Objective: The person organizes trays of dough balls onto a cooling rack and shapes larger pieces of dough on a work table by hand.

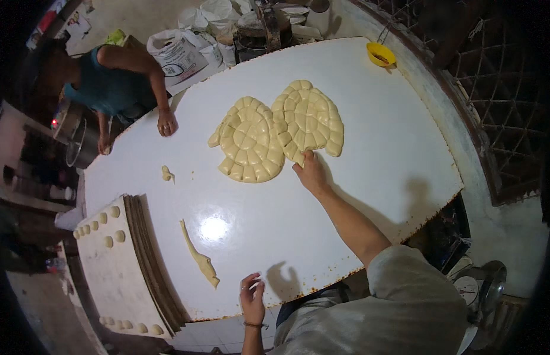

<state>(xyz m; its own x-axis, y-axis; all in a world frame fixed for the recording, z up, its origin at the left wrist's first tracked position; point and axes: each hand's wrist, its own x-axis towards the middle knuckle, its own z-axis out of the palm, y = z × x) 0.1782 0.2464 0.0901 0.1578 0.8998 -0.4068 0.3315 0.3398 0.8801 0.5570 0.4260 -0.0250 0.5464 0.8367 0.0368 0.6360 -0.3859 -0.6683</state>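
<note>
Two flat rounds of pale dough, scored into many small segments, lie side by side on the white table. They are the left dough round (246, 139) and the right dough round (310, 115). My right hand (312, 173) reaches out to the near edge of the right round, its fingers closed on a bit of dough there. Above the table's near edge, my left hand (252, 300) holds nothing, its fingers loosely bent and apart. A long, thin dough strip (199, 258) lies to its upper left. Farther off is a small dough scrap (166, 173).
At the left, a stack of boards (103, 260) carries several dough balls (108, 241). A co-worker (118, 77) leans at the far left edge, one hand on the table. A yellow bowl (381, 54) sits at the far right corner. White sacks (177, 56) stand beyond the table (369, 219).
</note>
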